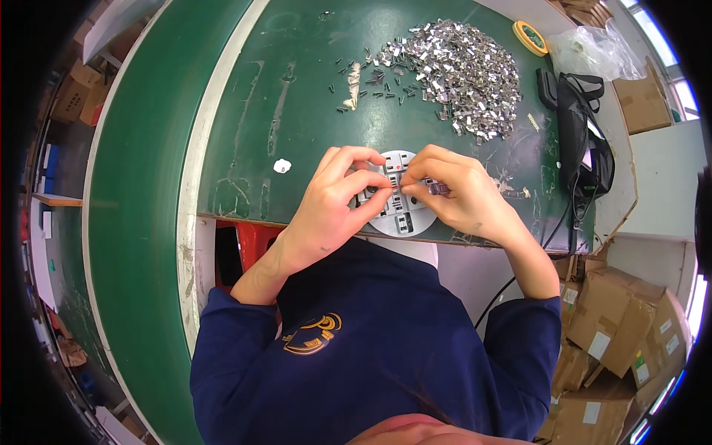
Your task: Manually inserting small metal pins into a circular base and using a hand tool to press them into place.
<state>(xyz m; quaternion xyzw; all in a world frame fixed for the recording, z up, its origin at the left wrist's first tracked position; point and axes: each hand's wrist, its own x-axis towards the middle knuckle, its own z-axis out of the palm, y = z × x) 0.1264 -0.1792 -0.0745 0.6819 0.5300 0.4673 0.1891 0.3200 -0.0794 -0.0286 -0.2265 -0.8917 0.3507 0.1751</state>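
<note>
A round silver-grey plate (pixel 421 221) with dark slots and small blocks lies at the table's near edge, partly covered by both hands. Over its left side, my left hand (pixel 337 194) has thumb and index finger pinched near the middle; what lies between them is too small to make out. From the right, my right hand (pixel 461 194) meets it with thumb and index finger also pinched over the plate's centre. Several small shiny metal pieces (pixel 439 188) show under its curled fingers. The tips of both hands nearly touch.
Beyond the hands spreads a big pile of small shiny metal pieces (pixel 471 78), with small dark pins (pixel 384 94) scattered left of it. A yellow tape roll (pixel 529 37), a clear plastic bag (pixel 593 52) and a black bag (pixel 582 141) are on the right. Cardboard boxes (pixel 612 319) stand below right.
</note>
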